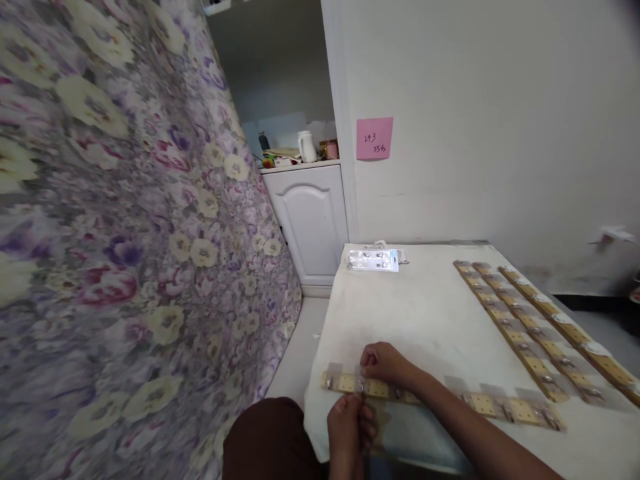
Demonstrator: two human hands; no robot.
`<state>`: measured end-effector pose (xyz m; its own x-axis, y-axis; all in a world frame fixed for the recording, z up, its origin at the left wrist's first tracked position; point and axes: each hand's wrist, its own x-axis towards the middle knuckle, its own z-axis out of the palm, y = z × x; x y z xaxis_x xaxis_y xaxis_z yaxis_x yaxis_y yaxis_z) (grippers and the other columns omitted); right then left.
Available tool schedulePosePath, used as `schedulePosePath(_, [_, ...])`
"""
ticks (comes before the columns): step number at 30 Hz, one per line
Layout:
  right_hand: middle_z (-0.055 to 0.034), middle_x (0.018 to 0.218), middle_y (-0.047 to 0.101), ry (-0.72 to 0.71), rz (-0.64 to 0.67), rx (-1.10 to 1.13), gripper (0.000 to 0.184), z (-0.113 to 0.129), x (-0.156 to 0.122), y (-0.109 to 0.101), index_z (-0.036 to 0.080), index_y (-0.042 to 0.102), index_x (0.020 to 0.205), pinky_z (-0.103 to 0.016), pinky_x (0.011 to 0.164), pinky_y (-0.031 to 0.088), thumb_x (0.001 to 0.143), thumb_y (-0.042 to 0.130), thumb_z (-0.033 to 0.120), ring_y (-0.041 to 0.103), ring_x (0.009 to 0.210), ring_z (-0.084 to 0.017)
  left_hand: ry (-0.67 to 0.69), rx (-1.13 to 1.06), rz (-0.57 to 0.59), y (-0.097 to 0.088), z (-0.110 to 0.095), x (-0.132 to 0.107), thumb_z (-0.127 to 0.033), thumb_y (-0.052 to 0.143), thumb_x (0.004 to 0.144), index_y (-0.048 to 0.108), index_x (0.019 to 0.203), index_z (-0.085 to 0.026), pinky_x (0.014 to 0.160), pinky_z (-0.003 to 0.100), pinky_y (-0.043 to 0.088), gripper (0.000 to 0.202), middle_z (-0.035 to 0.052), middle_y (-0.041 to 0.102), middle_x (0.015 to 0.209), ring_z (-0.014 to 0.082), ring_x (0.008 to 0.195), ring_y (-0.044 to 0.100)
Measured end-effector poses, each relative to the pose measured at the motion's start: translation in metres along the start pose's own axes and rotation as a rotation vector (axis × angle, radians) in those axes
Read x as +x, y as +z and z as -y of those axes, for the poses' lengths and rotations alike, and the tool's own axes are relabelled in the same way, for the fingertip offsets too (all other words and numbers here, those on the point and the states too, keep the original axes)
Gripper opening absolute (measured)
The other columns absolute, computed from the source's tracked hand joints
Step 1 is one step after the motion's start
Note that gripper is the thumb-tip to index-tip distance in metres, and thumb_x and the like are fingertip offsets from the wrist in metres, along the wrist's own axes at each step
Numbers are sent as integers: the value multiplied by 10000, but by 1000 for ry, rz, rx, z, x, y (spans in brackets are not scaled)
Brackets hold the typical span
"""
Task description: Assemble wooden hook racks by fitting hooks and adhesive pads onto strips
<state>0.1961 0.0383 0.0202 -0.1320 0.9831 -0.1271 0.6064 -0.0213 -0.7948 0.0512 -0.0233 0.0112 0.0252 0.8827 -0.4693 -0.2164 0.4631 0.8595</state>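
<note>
Three strips [553,349]: two o'clock from near strip [346,383]
Right hand [387,363]: near strip's nine-o'clock end, grasp unclear
Left hand [345,427]: curled there, grasp unclear

Plain dark brown cloth [273,440] clothes the person's leg, with a smooth, rounded, dome-like outline and a matte look, its shade deepening almost to black lower down. The right forearm [465,417] is bare along all of the length that shows, long and slender, tapering evenly toward a narrow wrist [416,380], then broadening into a bare right hand [387,363] with a gently rounded back. The left hand [345,427] is likewise bare, compact in shape and slim-fingered, though its nails and finer creases are too small to make out.
</note>
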Motion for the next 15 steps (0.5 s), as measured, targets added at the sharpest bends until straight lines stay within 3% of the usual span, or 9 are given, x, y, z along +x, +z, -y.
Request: schedulePosePath(15, [-13, 710, 680, -1, 27, 17, 216, -3, -1, -3, 153, 684, 804, -195, 531, 381, 609, 691, 248, 567, 619, -112, -22, 47, -3, 4, -3, -2, -464, 578, 606, 483, 541, -178, 290, 167, 174, 308, -44, 529, 385, 49, 241, 371])
